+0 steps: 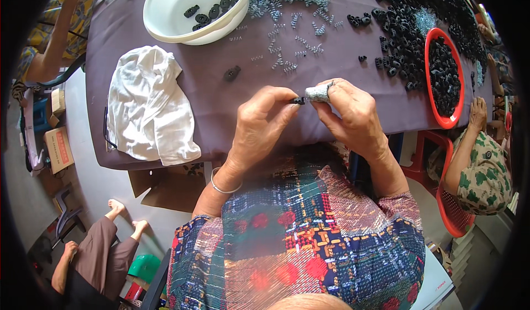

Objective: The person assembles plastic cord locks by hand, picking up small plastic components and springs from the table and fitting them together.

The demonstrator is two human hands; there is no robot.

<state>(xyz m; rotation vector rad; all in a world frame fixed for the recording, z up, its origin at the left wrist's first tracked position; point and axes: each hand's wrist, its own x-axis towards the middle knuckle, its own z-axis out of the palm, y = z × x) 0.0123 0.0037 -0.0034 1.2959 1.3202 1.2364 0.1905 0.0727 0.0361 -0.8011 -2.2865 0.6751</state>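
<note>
Our left hand [259, 125] & right hand [353, 116] pinch one black part [298, 100] together. Few done in bowl [165, 25]; big pile [414, 22] looks left.

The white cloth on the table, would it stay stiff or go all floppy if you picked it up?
Probably floppy: the crumpled white cloth lies in soft folds on the purple-covered table and droops over its edge. It looks thin, so likely light. It would likely bunch up rather than slide flat if pushed, and it should not roll.
</note>
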